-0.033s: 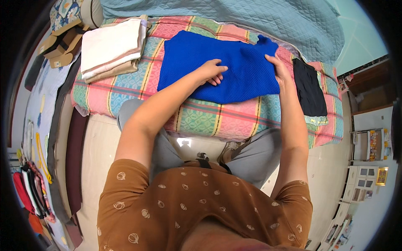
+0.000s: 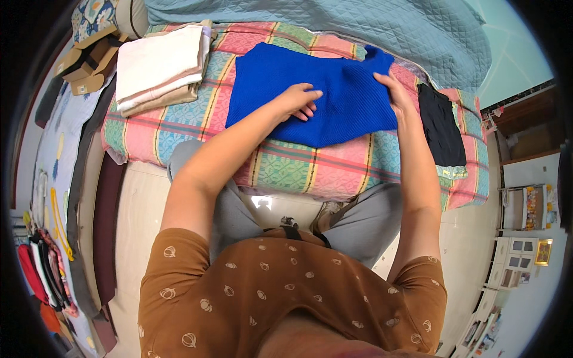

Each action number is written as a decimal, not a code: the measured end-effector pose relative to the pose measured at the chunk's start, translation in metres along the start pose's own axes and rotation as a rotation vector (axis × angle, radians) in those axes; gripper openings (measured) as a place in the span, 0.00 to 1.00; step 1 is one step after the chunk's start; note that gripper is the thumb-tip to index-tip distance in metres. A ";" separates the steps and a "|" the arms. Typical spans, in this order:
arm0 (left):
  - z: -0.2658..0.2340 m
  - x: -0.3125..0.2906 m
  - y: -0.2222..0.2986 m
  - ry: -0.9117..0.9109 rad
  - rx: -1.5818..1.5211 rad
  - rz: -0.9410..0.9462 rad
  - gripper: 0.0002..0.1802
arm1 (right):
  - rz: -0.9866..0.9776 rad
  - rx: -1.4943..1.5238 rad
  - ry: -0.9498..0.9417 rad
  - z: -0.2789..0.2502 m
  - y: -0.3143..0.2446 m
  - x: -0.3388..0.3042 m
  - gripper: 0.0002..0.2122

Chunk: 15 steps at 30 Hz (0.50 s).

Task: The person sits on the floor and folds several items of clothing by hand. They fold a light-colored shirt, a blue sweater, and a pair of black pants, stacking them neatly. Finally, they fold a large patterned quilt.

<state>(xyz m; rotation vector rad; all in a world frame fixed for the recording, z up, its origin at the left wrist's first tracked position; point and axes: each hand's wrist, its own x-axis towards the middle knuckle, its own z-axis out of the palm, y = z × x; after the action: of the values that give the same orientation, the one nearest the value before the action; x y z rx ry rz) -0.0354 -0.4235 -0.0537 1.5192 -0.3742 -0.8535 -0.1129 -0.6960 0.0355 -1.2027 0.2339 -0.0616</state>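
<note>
A blue ribbed knit garment [image 2: 271,77] lies spread on the plaid bedcover, with a narrow part sticking up at its far right corner. My left hand [image 2: 298,101] is over its middle, fingers apart and partly bent, holding nothing. At the right edge, my right hand [image 2: 394,94] has its thumb side over the cloth and appears to grip it; part of its fingers is hidden. Just right of that hand lies a folded black cloth [image 2: 440,125].
A stack of folded white and beige cloths [image 2: 160,65] sits on the left of the bedcover [image 2: 286,170]. Beyond it is an open cardboard box [image 2: 89,65]. A blue quilted cover [image 2: 334,21] runs along the back. My knees are against the near side.
My right hand has shifted slightly up and left along the garment's right edge, and the cloth's upper right corner has moved a little with it. My left hand has barely moved.
</note>
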 end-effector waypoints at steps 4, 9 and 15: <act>-0.055 -0.043 0.008 0.042 -0.383 0.037 0.51 | -0.024 -0.362 0.085 0.131 0.008 0.024 0.45; -0.123 -0.055 0.002 0.259 -0.585 -0.017 0.52 | 0.058 -0.598 -0.074 0.234 0.087 0.053 0.44; -0.152 -0.048 -0.028 0.160 -0.571 0.041 0.25 | 0.054 -0.269 -0.108 0.244 0.173 0.057 0.34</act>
<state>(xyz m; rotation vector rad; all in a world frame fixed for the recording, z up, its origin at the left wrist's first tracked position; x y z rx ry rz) 0.0317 -0.2774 -0.0769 1.0330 -0.0324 -0.7204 -0.0185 -0.4197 -0.0514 -1.4623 0.1835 0.0839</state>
